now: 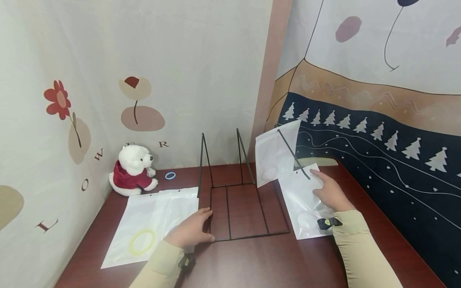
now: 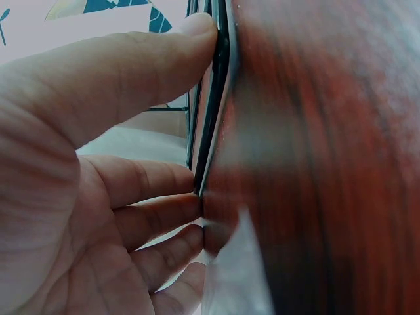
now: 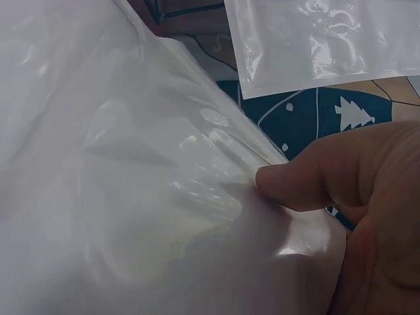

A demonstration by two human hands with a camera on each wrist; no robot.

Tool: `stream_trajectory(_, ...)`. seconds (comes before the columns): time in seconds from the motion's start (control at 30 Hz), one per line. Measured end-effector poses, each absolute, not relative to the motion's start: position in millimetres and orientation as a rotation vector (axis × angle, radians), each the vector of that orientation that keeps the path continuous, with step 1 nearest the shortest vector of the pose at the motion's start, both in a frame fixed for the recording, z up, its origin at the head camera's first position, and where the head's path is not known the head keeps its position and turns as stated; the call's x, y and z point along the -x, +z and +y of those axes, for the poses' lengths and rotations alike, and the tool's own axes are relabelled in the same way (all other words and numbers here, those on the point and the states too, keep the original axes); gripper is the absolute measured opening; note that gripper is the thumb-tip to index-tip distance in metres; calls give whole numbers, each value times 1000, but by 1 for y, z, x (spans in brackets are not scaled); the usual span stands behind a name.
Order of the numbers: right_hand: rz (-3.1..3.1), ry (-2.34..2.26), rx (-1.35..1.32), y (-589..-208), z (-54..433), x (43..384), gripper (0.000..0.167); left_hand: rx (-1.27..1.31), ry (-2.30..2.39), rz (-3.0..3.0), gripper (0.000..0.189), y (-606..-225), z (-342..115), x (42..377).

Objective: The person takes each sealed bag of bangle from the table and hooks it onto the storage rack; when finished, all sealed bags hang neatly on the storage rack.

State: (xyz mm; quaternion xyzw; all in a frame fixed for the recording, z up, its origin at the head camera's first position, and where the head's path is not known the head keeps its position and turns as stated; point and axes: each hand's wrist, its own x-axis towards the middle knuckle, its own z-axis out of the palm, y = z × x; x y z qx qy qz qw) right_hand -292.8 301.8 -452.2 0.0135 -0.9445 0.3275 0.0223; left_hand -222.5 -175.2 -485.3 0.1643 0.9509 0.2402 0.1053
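A black wire rack point(image 1: 248, 236) stands on the table between both hands. My left hand point(image 1: 192, 230) touches its front left corner, the thumb and fingertips set apart along the bar in the left wrist view. With my right hand point(image 1: 333, 192) I pinch a white plastic zip bag point(image 1: 300, 200) by its right edge; the thumb shows on the bag in the right wrist view, while the other fingers are mostly hidden. The bag's top lies at the front end of the rack's right prong point(image 1: 288, 144). Whether the prong passes through its hole I cannot tell. Further back, another white bag point(image 1: 271, 156) hangs on that prong.
Flat white bags point(image 1: 144, 212) lie at the left, one with a yellow ring point(image 1: 142, 242) showing. Behind them are a white plush bear point(image 1: 135, 172) in a red coat and a small blue ring point(image 1: 170, 175). Printed cloth point(image 1: 223, 80) closes off the table's back and right.
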Motion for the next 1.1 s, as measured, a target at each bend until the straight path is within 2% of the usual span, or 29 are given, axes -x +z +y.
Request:
stream_trajectory(0.3,-2891,1084,-6,-446,301,291,72,-482,707,2803,90,-487,-175,224)
stream_trajectory(0.83,-2916,1032,-133,-443,303,290,76,-474,721,2797,90,-486,-175,224)
stream_trajectory(1.1,-2861,1126,-75,-444,305,290,68,-483,715,2799,90,-487,-176,224)
